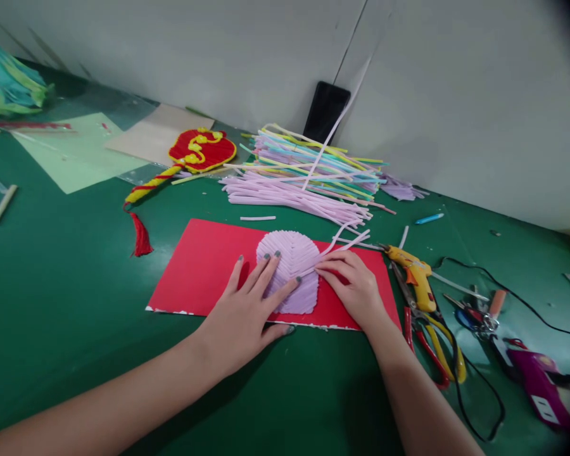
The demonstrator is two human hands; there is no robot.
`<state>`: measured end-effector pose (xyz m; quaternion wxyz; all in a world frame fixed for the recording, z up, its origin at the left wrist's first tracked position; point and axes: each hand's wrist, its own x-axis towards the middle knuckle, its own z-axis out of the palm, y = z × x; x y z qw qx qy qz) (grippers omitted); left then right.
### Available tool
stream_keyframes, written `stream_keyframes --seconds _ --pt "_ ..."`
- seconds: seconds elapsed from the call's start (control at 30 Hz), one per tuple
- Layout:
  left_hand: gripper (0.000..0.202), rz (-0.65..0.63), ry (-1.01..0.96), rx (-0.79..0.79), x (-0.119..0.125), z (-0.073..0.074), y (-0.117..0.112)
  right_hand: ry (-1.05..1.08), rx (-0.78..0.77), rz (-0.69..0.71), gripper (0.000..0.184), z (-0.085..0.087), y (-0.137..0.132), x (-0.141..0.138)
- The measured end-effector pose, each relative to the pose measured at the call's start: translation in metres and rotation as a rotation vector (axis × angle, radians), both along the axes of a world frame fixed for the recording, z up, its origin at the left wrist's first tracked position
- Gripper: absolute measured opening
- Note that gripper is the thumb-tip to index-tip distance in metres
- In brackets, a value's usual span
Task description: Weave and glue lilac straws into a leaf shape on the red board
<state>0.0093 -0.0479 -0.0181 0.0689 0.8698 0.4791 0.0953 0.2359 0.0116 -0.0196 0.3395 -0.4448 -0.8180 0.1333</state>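
A lilac leaf-shaped piece made of pipe cleaners [292, 250] lies on a red board [194, 266]. My left hand [251, 304] rests on it with fingers spread, the thumb reaching past the board's near edge. At the piece's right side, my right hand [351, 282] pinches lilac pipe cleaner strands [335, 244], whose free ends stick out up and to the right. The fingertips cover the spot where the strands meet the piece.
Behind the board lies a heap of pastel pipe cleaners [299, 196], with a phone [327, 113] leaning on the wall. A red and yellow fan [203, 152] with a tassel is left. Right are a yellow glue gun [415, 275], pliers [439, 354], keys [479, 316] and a purple power strip [539, 386].
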Motion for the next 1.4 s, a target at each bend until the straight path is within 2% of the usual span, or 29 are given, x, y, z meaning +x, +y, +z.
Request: stream_keyframes --seconds 0.23,0.5,0.67,0.77,1.1,1.4 --pt "0.062 -0.003 0.013 0.004 0.001 -0.001 0.0 0.017 0.016 -0.036 0.013 0.0 -0.001 -0.002" --pt "0.061 0.012 -0.004 0.044 0.001 -0.003 -0.001 -0.083 0.074 -0.061 0.022 0.006 -0.007 -0.001" --pt "0.062 0.011 -0.016 0.053 0.001 -0.004 -0.001 -0.358 -0.028 0.133 0.054 0.008 -0.014 -0.003" --pt "0.063 0.01 -0.01 0.027 0.001 -0.003 -0.001 -0.496 -0.069 0.203 0.062 0.003 -0.017 -0.006" --pt "0.071 0.016 0.035 -0.011 0.002 0.002 0.0 -0.589 -0.089 0.247 0.064 0.003 -0.016 -0.008" --pt "0.07 0.017 0.049 0.005 0.002 -0.001 0.0 -0.606 -0.092 0.24 0.061 0.002 -0.016 -0.008"
